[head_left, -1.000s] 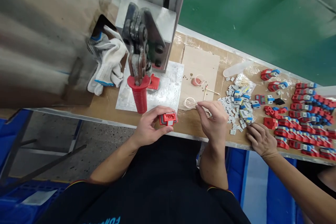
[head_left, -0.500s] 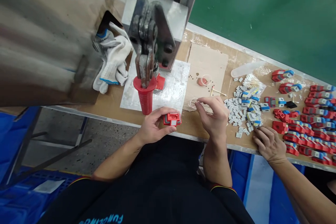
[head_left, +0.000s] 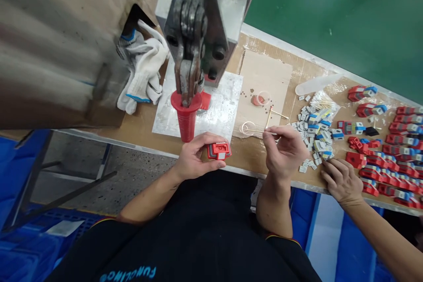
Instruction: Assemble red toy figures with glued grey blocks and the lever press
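Note:
My left hand is closed around a small red and grey plastic toy part, its recessed red face turned up. Between the thumb and fingers of my right hand is a thin wooden stick. The stick's far end reaches into a small clear cup on the brown cardboard. Behind it stands another clear cup with red stuff in it. Two more sticks lie on the cardboard, one with a red tip.
A toggle press with a red handle stands over a metal plate. White gloves lie left. To the right are small white pieces, a bag of sticks and rows of red toy parts. Another person's hand rests there.
My right hand has moved right, away from the small clear cup, and the stick now shows between fingers and cup. My left hand stays around the toy part. The view has shifted slightly.

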Tool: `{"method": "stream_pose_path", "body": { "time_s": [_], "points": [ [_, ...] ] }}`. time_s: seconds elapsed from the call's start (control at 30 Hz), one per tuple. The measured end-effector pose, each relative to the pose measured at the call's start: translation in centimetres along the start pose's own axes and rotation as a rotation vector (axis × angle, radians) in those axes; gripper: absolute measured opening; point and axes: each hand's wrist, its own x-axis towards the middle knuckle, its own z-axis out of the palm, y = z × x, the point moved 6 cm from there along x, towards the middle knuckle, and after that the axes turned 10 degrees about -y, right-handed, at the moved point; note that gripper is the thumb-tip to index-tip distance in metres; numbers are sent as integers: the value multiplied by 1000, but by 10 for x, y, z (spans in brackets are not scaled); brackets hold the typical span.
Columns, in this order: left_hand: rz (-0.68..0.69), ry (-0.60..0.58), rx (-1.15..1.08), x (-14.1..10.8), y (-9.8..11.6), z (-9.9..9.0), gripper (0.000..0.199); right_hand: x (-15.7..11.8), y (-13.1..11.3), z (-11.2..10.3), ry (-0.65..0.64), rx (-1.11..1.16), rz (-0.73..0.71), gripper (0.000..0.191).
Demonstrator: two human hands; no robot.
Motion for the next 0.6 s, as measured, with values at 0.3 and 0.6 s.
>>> {"method": "stream_pose_path", "body": {
  "time_s": [0.3, 0.6],
  "points": [
    [33, -76, 24, 3, 10, 13, 47, -52, 0, -13, -51, -107, 4, 14],
    [49, -100, 41, 7, 18, 17, 46, -64, -12, 9, -220, -222, 55, 17]
  ]
}}
